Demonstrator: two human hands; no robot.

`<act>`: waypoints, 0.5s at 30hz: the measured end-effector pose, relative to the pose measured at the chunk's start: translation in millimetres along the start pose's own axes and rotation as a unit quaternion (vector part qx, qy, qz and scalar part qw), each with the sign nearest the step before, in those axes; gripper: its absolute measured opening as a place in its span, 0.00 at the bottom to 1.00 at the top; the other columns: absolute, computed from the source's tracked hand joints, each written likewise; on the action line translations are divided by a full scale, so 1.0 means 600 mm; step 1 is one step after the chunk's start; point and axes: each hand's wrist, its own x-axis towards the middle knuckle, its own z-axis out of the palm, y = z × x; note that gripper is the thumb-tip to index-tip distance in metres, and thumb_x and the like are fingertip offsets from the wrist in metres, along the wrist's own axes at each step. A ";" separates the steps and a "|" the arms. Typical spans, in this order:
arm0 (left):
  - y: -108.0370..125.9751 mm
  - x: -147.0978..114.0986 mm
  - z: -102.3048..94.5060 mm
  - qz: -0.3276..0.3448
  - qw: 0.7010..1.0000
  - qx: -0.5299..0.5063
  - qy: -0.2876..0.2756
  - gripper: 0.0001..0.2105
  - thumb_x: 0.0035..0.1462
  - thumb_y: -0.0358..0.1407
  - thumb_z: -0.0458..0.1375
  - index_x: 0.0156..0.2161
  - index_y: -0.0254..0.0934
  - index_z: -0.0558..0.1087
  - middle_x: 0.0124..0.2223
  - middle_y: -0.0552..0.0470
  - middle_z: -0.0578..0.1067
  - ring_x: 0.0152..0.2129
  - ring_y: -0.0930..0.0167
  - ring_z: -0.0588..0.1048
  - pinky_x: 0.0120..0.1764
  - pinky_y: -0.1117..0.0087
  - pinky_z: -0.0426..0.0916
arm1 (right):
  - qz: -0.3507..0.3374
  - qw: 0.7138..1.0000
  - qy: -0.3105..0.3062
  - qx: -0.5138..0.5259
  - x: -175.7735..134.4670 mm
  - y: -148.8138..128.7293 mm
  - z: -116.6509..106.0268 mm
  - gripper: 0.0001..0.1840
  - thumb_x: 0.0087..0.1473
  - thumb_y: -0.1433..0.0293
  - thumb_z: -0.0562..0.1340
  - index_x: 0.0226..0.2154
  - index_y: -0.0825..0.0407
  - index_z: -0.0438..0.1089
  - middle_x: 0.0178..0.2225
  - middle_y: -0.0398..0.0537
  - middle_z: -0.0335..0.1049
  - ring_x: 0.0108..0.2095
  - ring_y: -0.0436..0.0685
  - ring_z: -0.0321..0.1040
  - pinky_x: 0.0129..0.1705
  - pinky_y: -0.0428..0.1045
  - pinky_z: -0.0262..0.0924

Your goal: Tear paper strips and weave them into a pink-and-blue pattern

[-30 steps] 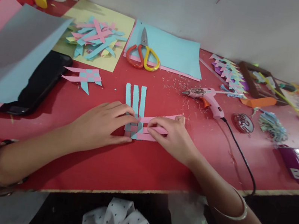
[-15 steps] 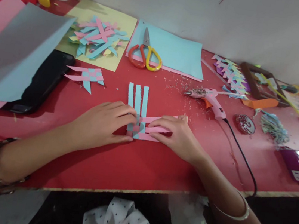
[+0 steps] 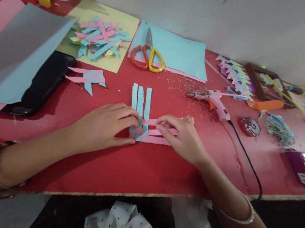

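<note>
Paper strips on a matt red bench

The woven strips (image 3: 142, 126) are thin matt paper, blue and pink; the bench (image 3: 144, 166) is smooth with a raw wood edge; the scissors (image 3: 148, 53) have metal blades and glossy plastic handles; the glue gun (image 3: 215, 101) is pink plastic.

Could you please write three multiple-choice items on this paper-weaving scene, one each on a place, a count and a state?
1. The scissors lie on:
A. blue paper
B. the phone
C. the floor

2. Blue strips rising from the weave number:
A. one
B. three
C. six

3. The left hand is:
A. raised in the air
B. pressed flat on the weave
C. holding the glue gun

Answers: 1 A, the blue sheet lies under them; 2 B, three stand side by side; 3 B, its fingers rest on the crossing strips.
</note>
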 end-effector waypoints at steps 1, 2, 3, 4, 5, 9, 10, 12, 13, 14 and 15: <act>0.000 0.000 0.000 -0.001 1.000 -0.002 -0.002 0.11 0.55 0.44 0.51 0.36 0.40 0.69 0.42 0.50 0.71 0.38 0.68 0.68 0.39 0.67 0.63 | 0.003 1.000 0.005 -0.004 0.001 0.001 0.000 0.08 0.53 0.68 0.55 0.29 0.52 0.68 0.24 0.40 0.71 0.25 0.48 0.64 0.40 0.50 0.42; 0.000 0.000 0.000 -0.002 1.000 -0.003 -0.004 0.11 0.55 0.44 0.51 0.36 0.40 0.69 0.42 0.51 0.71 0.38 0.68 0.68 0.39 0.67 0.63 | 0.000 1.000 0.003 -0.008 0.001 0.002 0.000 0.07 0.53 0.69 0.55 0.28 0.52 0.68 0.23 0.40 0.70 0.24 0.48 0.63 0.40 0.50 0.42; 0.001 0.000 0.000 -0.005 1.000 -0.004 -0.006 0.11 0.55 0.44 0.50 0.36 0.40 0.69 0.42 0.51 0.71 0.38 0.68 0.68 0.39 0.67 0.63 | -0.005 1.000 -0.005 -0.010 0.001 0.004 0.000 0.07 0.52 0.70 0.55 0.28 0.52 0.68 0.23 0.39 0.69 0.24 0.47 0.62 0.40 0.50 0.42; 0.001 0.000 0.001 -0.007 1.000 -0.003 -0.008 0.12 0.55 0.44 0.50 0.37 0.40 0.69 0.42 0.50 0.71 0.39 0.67 0.68 0.39 0.66 0.63 | -0.011 1.000 -0.014 -0.011 0.001 0.005 -0.001 0.07 0.52 0.70 0.55 0.28 0.52 0.68 0.23 0.39 0.69 0.23 0.46 0.61 0.40 0.50 0.42; 0.001 -0.001 0.000 -0.008 1.000 -0.002 -0.008 0.12 0.55 0.45 0.50 0.37 0.40 0.69 0.42 0.50 0.71 0.38 0.67 0.68 0.39 0.66 0.63 | -0.014 1.000 -0.025 -0.012 0.001 0.006 -0.003 0.07 0.52 0.70 0.55 0.28 0.51 0.68 0.23 0.39 0.69 0.23 0.46 0.60 0.41 0.50 0.42; 0.000 0.000 0.000 -0.001 1.000 0.013 -0.007 0.13 0.56 0.44 0.49 0.36 0.39 0.70 0.42 0.50 0.71 0.37 0.67 0.68 0.37 0.66 0.64 | -0.004 0.998 -0.056 -0.029 -0.002 0.007 -0.010 0.07 0.53 0.69 0.54 0.30 0.51 0.67 0.21 0.37 0.65 0.22 0.45 0.56 0.41 0.50 0.42; 0.000 0.000 -0.001 0.001 1.000 0.017 -0.006 0.13 0.56 0.44 0.49 0.37 0.39 0.70 0.42 0.50 0.71 0.37 0.67 0.69 0.37 0.66 0.64 | -0.003 0.997 -0.062 -0.036 -0.003 0.007 -0.012 0.07 0.53 0.69 0.54 0.30 0.51 0.67 0.20 0.36 0.63 0.21 0.45 0.55 0.41 0.50 0.42; 0.001 0.001 -0.001 0.002 1.000 0.025 -0.003 0.13 0.56 0.44 0.49 0.37 0.39 0.70 0.41 0.49 0.72 0.37 0.66 0.69 0.37 0.66 0.64 | -0.004 0.997 -0.060 -0.057 -0.004 0.007 -0.014 0.06 0.52 0.69 0.55 0.30 0.51 0.67 0.20 0.36 0.62 0.21 0.45 0.55 0.41 0.50 0.42; 0.001 0.001 -0.001 0.002 1.000 0.026 -0.001 0.13 0.56 0.44 0.49 0.37 0.39 0.70 0.41 0.49 0.72 0.38 0.66 0.69 0.38 0.66 0.64 | -0.004 0.996 -0.046 -0.071 -0.004 0.008 -0.014 0.05 0.51 0.70 0.55 0.29 0.51 0.67 0.20 0.37 0.63 0.22 0.45 0.56 0.41 0.50 0.42; 0.001 0.000 0.000 0.001 1.000 0.026 -0.001 0.13 0.56 0.44 0.49 0.36 0.39 0.70 0.41 0.49 0.72 0.38 0.66 0.69 0.38 0.65 0.65 | -0.004 0.996 -0.021 -0.087 -0.004 0.009 -0.015 0.05 0.51 0.69 0.55 0.29 0.51 0.67 0.22 0.38 0.64 0.24 0.46 0.58 0.41 0.51 0.42; 0.001 0.000 0.000 0.001 1.000 0.026 -0.002 0.12 0.56 0.44 0.49 0.36 0.39 0.70 0.41 0.49 0.72 0.38 0.66 0.69 0.38 0.65 0.65 | -0.006 0.995 0.011 -0.104 -0.004 0.010 -0.015 0.05 0.51 0.69 0.56 0.30 0.51 0.67 0.25 0.40 0.66 0.26 0.48 0.60 0.41 0.51 0.43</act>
